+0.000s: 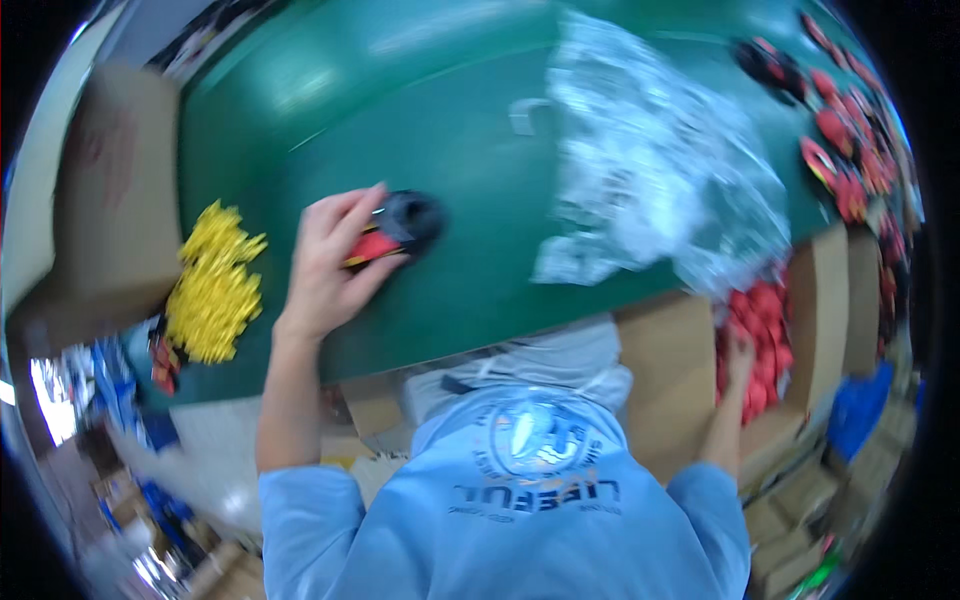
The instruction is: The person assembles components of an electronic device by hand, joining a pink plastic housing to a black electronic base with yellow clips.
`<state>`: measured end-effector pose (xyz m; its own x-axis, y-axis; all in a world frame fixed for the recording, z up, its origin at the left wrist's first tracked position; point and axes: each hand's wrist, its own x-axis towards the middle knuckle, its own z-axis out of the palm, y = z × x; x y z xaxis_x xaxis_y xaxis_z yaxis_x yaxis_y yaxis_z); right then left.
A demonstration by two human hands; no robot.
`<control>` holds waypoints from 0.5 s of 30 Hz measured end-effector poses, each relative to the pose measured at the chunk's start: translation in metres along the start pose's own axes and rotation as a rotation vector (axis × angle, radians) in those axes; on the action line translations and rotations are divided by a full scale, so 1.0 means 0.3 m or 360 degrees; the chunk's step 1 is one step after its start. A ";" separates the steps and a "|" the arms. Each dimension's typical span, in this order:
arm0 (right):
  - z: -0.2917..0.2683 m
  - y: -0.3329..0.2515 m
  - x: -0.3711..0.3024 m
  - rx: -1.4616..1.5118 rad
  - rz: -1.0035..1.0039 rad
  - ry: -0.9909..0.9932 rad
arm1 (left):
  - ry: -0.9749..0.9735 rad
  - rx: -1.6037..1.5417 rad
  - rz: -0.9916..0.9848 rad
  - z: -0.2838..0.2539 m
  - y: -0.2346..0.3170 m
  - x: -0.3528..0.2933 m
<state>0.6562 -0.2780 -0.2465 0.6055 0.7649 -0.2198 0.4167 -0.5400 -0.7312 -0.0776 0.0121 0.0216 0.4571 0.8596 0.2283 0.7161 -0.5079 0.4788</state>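
**At the green table (pixel 470 160), one hand grips while the other dips into a carton**

From where I stand, the green table is the biggest thing here, spreading away in front of a person in a light blue shirt (pixel 550 540), whose body is at its near edge. At the table's left end stands a tall brown carton (pixel 125 200). Crumpled clear plastic (pixel 640 150) sprawls over the right half of the table. Just off the table's near edge, toward its right end, sits an open carton (pixel 665 390); red pieces (pixel 765 335) fill what I can see inside. A heap of red-and-black items (pixel 850 140) crowds the table's far right side, and a yellow pile (pixel 215 290) of small slim pieces lies near its left end (easily the brightest thing around).

The left hand (pixel 345 250) is over the table, left of its middle, thumb and fingers closed around a small black-and-red item (pixel 412 222), rather shoe-like. Whether that item touches the tabletop I cannot tell. The right hand (pixel 738 355) reaches below the table's near edge into the open carton, against the red pieces; its fingers are blurred, so I cannot tell if they have closed on one. Smallest of all, a white scrap (pixel 522 118) lies on the table beside the plastic.
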 end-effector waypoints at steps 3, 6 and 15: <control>-0.200 -0.202 0.071 -0.0210 -0.0255 0.0526 | 0.0077 -0.0388 -0.0120 0.045 0.035 -0.010; -0.168 -0.845 0.031 0.0611 -0.0411 0.0349 | 0.0036 -0.0138 -0.0049 0.017 0.049 -0.079; 0.756 -1.998 -0.371 -0.0208 -0.2222 -0.1481 | 0.0067 -0.0154 0.0065 0.061 0.005 -0.085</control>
<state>0.1853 0.0401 0.0700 -0.8085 0.5571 0.1898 0.3298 0.6959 -0.6379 -0.0786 -0.0117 0.0009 0.4609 0.8409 0.2838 0.6420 -0.5367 0.5476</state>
